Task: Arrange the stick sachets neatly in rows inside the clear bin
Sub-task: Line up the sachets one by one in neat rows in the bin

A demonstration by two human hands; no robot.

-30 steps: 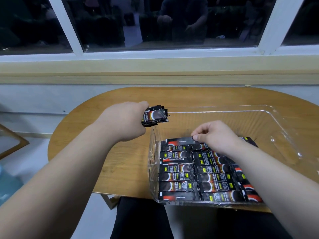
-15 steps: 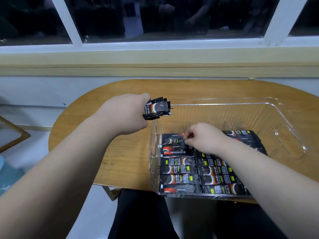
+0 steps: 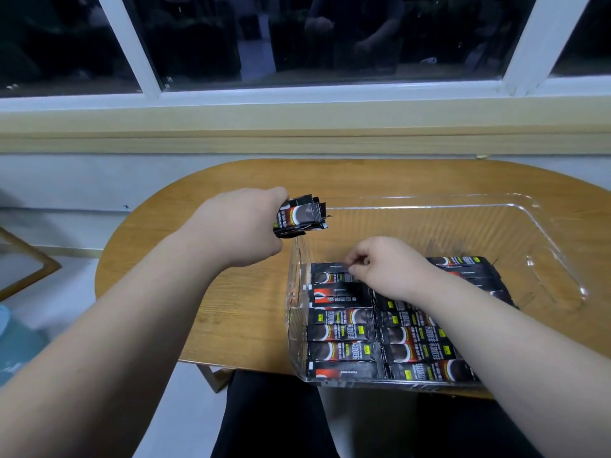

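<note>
Pinching one black foil stick sachet (image 3: 330, 272) at the left row's far end inside the clear plastic bin (image 3: 549, 256), the right hand (image 3: 386, 266) should lay it flat, snug against its neighbour, while the left hand (image 3: 244, 226) grips the spare sachet bundle (image 3: 300, 216) beside the bin.

Oval wooden table (image 3: 231, 292), its far edge close to a pale wall (image 3: 99, 173) in front of me. Above the wall, a yellowish ledge (image 3: 297, 133). Above that, a dark window (image 3: 330, 38) divided by white frame bars (image 3: 132, 51), with dim reflections in the glass. Left of the table, a wooden frame (image 3: 36, 262) and a blurred blue object (image 3: 16, 352) over a pale floor (image 3: 185, 408). Below the table's near edge, one table leg (image 3: 215, 378) and my dark trousers (image 3: 274, 421).
</note>
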